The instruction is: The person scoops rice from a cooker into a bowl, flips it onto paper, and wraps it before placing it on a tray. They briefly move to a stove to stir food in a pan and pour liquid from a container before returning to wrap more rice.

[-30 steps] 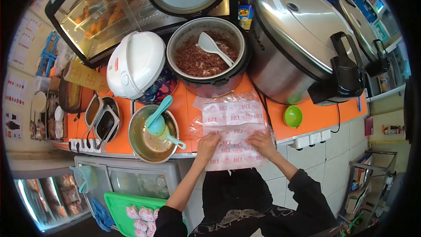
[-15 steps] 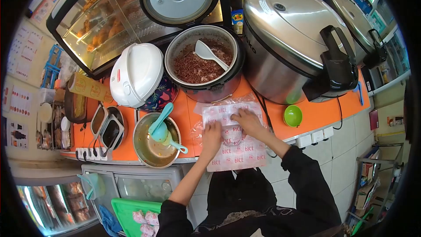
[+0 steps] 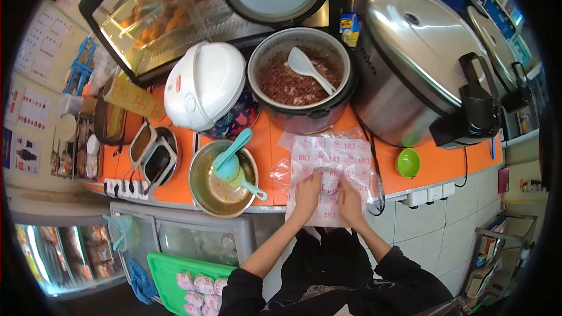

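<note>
A sheet of white wrapping paper (image 3: 331, 152) with pink "RICE" print lies at the counter's front edge, over clear plastic. My left hand (image 3: 308, 195) grips the paper at the left of a rounded lump in its middle. From the right side my right hand (image 3: 350, 202) closes on the same lump, fingers curved against the paper. What the lump contains is covered by the paper. Behind the sheet stands an open rice cooker (image 3: 281, 118) of dark reddish rice (image 3: 287, 85), with a white rice paddle (image 3: 313, 73) resting in it.
A steel bowl (image 3: 196, 184) with turquoise scoops (image 3: 228, 167) stands left of the paper. To the right are a small green bowl (image 3: 408, 164) and a large steel cooker (image 3: 404, 76). A white-lidded pot (image 3: 205, 82) sits at left. Below, a green tray (image 3: 165, 275) carries several wrapped bundles (image 3: 204, 284).
My hands have moved from the upper part of the paper down to the sides of the lump, gathering the sheet around it. The view has shifted, and more wrapped bundles show.
</note>
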The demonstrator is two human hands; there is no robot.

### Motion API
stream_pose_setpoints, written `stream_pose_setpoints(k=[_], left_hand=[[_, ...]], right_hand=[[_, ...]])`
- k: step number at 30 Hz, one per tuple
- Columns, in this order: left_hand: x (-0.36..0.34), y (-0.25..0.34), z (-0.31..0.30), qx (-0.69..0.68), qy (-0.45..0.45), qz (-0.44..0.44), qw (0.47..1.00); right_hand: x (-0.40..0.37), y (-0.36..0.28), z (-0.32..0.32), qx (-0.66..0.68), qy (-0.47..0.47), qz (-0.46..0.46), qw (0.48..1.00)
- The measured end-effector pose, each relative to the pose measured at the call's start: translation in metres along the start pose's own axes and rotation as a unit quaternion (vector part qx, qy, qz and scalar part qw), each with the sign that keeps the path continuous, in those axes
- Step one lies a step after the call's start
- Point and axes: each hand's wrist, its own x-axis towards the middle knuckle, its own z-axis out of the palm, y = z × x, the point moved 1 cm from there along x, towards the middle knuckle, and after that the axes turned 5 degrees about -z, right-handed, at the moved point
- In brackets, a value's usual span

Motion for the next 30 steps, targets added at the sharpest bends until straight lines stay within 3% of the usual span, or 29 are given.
stream_pose_setpoints(k=[2,4,6,7,8,9,10,11,12,13,14,15,17,18,20,21,23,25,27,29,30], left_hand=[[0.024,-0.009,-0.003,0.004,-0.047,-0.003,0.999],[0.043,-0.016,0.000,-0.022,-0.050,0.034,0.998],[0.046,-0.024,-0.001,-0.063,-0.013,0.102,0.993],[0.039,-0.023,-0.001,-0.040,-0.056,0.088,0.994],[0.028,-0.022,-0.007,-0.012,-0.097,0.066,0.993],[0.006,-0.016,-0.035,-0.154,-0.222,0.053,0.961],[-0.022,-0.019,-0.036,-0.285,-0.264,0.077,0.918],[-0.059,-0.002,-0.069,-0.441,-0.294,0.048,0.847],[-0.090,0.008,-0.082,-0.542,-0.280,0.108,0.785],[-0.120,0.020,-0.110,-0.578,-0.324,0.020,0.749],[-0.144,0.025,-0.124,-0.662,-0.292,-0.023,0.690],[-0.180,0.015,-0.146,-0.499,-0.035,-0.052,0.865],[-0.221,0.003,-0.144,-0.300,0.169,-0.103,0.933],[-0.240,0.004,-0.142,-0.327,0.216,-0.157,0.907],[-0.290,0.014,-0.144,-0.393,0.292,-0.258,0.833],[-0.307,0.012,-0.149,-0.376,0.332,-0.276,0.820],[-0.340,-0.002,-0.155,-0.337,0.408,-0.302,0.793],[-0.392,-0.035,-0.126,-0.373,0.423,-0.392,0.727],[-0.420,-0.039,-0.165,-0.267,0.566,-0.413,0.662],[-0.433,-0.059,-0.174,-0.492,0.609,-0.388,0.486],[-0.436,-0.068,-0.194,-0.584,0.579,-0.374,0.429]], right_hand=[[0.012,-0.004,-0.002,0.073,-0.038,0.123,0.989],[0.037,0.007,0.004,0.032,-0.150,0.205,0.967],[0.040,-0.014,0.006,0.006,-0.130,0.242,0.961],[0.042,-0.030,0.010,0.000,-0.122,0.254,0.960],[0.033,-0.036,0.004,0.072,-0.149,0.214,0.963],[0.014,-0.040,-0.008,0.070,-0.125,0.122,0.982],[-0.004,-0.051,-0.021,0.075,-0.105,0.031,0.991],[-0.014,-0.087,-0.045,0.324,-0.252,0.207,0.888],[-0.040,-0.082,-0.050,0.461,-0.307,0.238,0.797],[-0.066,-0.088,-0.049,0.581,-0.353,0.215,0.702],[-0.088,-0.111,-0.048,0.624,-0.308,0.309,0.648],[-0.107,-0.144,-0.024,0.643,-0.299,0.399,0.581],[-0.120,-0.161,0.002,0.626,-0.302,0.374,0.614],[-0.127,-0.166,0.016,0.617,-0.294,0.359,0.636],[-0.156,-0.185,0.044,0.503,-0.317,0.210,0.776],[-0.169,-0.198,0.056,0.442,-0.319,0.127,0.828],[-0.206,-0.238,0.069,0.447,-0.418,0.030,0.790],[-0.237,-0.266,0.076,0.368,-0.496,-0.096,0.781],[-0.255,-0.290,0.088,0.323,-0.552,-0.211,0.739],[-0.261,-0.330,0.095,0.158,-0.510,-0.405,0.742],[-0.259,-0.347,0.094,0.071,-0.475,-0.491,0.726]])
